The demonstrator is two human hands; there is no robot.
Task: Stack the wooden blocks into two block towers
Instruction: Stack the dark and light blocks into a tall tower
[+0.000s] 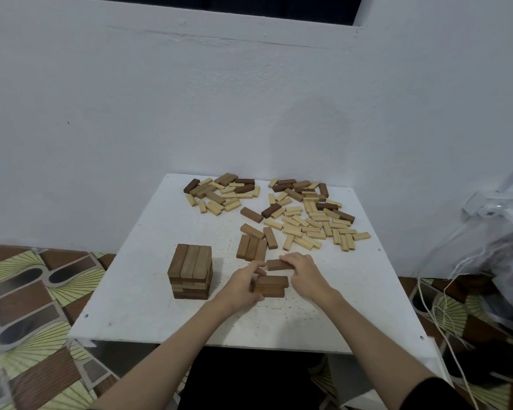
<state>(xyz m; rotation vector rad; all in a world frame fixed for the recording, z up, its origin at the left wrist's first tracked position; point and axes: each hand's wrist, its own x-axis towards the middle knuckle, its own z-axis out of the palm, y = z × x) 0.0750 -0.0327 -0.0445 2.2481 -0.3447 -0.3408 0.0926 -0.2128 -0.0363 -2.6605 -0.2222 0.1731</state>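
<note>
A finished-looking brown block tower [190, 271] of several layers stands at the left of the white table [148, 309]. To its right lies a low stack of brown blocks [270, 286]. My left hand [245, 284] grips that stack at its left end. Just beyond the stack, my right hand [304, 269] pinches a single brown block [276, 264] held lengthwise. Three brown blocks [251, 247] lie side by side behind the hands, with loose ones [270, 237] beside them.
Two heaps of loose blocks, light and dark, cover the far side of the table [221, 193] [314, 216]. A wall rises right behind the table. A plastic bag and white cords [468, 273] sit on the patterned floor at the right.
</note>
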